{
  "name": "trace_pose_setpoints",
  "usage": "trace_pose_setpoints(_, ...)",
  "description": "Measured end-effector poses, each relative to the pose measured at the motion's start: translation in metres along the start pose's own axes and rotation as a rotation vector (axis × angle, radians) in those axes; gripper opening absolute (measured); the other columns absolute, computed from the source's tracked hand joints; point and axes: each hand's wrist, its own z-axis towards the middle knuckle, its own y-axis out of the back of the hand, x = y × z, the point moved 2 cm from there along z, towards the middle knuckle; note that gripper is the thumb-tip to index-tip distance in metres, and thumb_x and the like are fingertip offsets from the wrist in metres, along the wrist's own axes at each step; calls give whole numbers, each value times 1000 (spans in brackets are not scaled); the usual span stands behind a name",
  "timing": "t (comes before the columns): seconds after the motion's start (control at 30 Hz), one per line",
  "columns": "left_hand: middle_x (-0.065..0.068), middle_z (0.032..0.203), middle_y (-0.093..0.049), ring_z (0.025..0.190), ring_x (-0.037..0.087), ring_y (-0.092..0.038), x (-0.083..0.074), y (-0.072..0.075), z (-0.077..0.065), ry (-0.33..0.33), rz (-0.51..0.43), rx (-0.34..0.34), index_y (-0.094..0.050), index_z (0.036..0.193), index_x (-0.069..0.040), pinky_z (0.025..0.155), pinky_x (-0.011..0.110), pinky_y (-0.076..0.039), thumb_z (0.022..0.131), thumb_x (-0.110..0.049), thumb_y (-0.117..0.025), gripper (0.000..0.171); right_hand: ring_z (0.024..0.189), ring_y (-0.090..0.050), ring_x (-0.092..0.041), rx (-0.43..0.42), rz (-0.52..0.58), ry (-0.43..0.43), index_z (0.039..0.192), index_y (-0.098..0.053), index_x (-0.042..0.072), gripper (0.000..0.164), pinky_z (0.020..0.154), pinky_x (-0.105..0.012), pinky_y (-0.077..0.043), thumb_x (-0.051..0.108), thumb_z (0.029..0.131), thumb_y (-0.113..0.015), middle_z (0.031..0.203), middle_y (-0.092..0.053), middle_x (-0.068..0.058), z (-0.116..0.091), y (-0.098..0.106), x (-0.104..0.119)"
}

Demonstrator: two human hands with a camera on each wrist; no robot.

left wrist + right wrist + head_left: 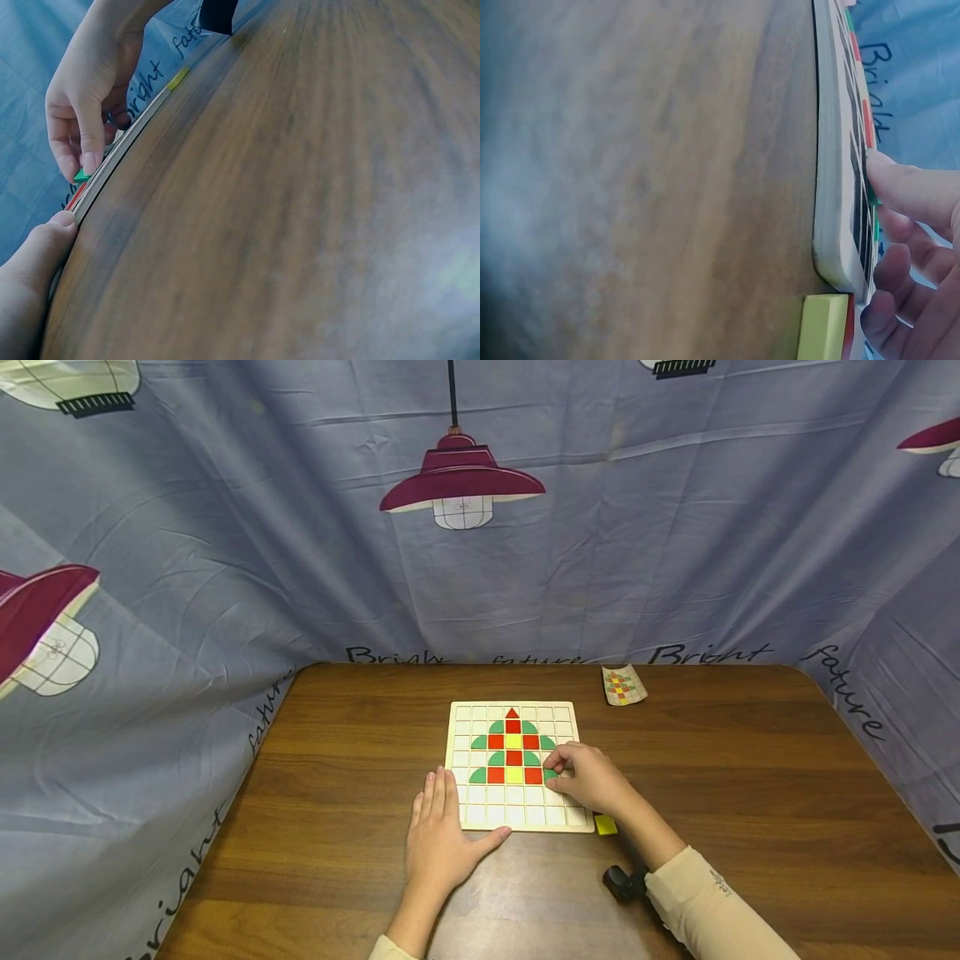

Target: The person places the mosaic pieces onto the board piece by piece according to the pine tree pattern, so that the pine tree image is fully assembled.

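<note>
On the counter (337, 827), our left hand (442, 835) lies flat, steadying the board (480, 814), while our right hand (592, 777) pinches a green piece (81, 177) into its square.

Pale wooden grid board (459, 717) flat on brown table, square cells, red, green and yellow tiles set in tree-shaped pattern across upper and middle rows; lower rows bare. Small green curved tile (551, 773) at right end of lowest coloured row, under right-hand fingertips, tipped partly out of cell in left wrist view (81, 177). Board's near-left corner under left hand, lying flat.
</note>
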Motion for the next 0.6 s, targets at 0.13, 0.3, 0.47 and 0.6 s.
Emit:
trace_pose_setpoints(0.13,12,165,-22,155,26,-17,0,0,0,-1,4,-2,-22,157,-3,126,44,-19,69,-93,-48,129,84,-57,-12,7,-6,-11,96,-72,15,16,79,-31,-49,14,82,-81,91,-66,3,0,0,0)
trace_pose_setpoints(0.3,12,165,-22,155,26,-17,0,0,0,-2,6,-1,-22,157,-3,126,44,-19,70,-92,-49,128,85,-58,-12,9,-24,-13,95,-74,16,16,79,-32,-50,15,82,-81,94,-68,4,0,-1,0)
trace_pose_setpoints(0.47,12,165,-22,155,25,-17,0,0,0,-3,5,-4,-22,157,-3,126,44,-19,70,-92,-49,128,90,-61,-13,6,-46,-13,93,-75,17,12,82,-38,-52,16,82,-81,98,-70,4,0,-1,0)
trace_pose_setpoints(0.6,12,165,-23,155,26,-17,1,0,0,-5,7,-6,-22,157,-3,126,44,-20,70,-93,-49,128,95,-64,-16,3,-62,-2,90,-76,17,10,85,-41,-53,17,82,-81,98,-70,5,-1,1,1)
